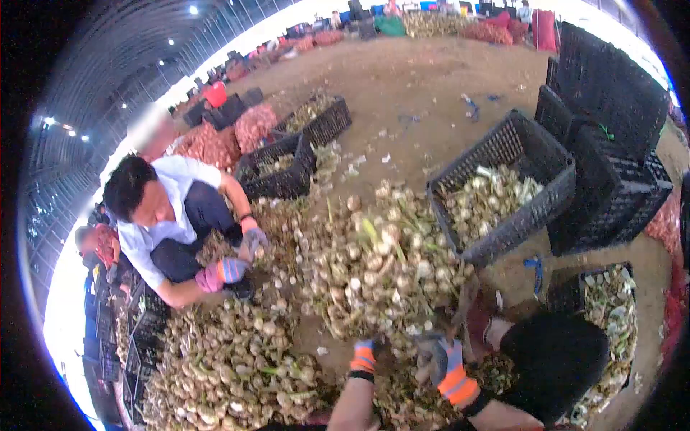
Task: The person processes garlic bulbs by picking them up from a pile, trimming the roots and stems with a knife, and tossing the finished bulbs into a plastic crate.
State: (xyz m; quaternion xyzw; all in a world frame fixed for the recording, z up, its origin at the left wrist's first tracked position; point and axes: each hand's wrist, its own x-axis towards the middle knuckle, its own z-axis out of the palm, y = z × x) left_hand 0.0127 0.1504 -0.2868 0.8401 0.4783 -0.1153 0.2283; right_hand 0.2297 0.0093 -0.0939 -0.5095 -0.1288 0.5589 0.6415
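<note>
At the bottom centre, my left hand [365, 355] wears an orange and grey glove with a dark wristband and reaches into the near edge of a garlic pile [381, 273]; its fingers are hard to make out. My right hand [447, 365], in an orange, blue and grey glove, is to the right, over the garlic beside my dark-clad knee [557, 359]. Its grey fingertips are bent around something I cannot make out. Whole bulbs with stalks and roots lie in front of both hands.
A crouching co-worker [176, 223] in gloves handles garlic at left. A black crate [503, 187] of garlic stands at right, near stacked crates [604, 144]. Another garlic heap [230, 359] lies at lower left. A filled tray [611, 309] is right of my knee. Red sacks [256, 126] lie farther back.
</note>
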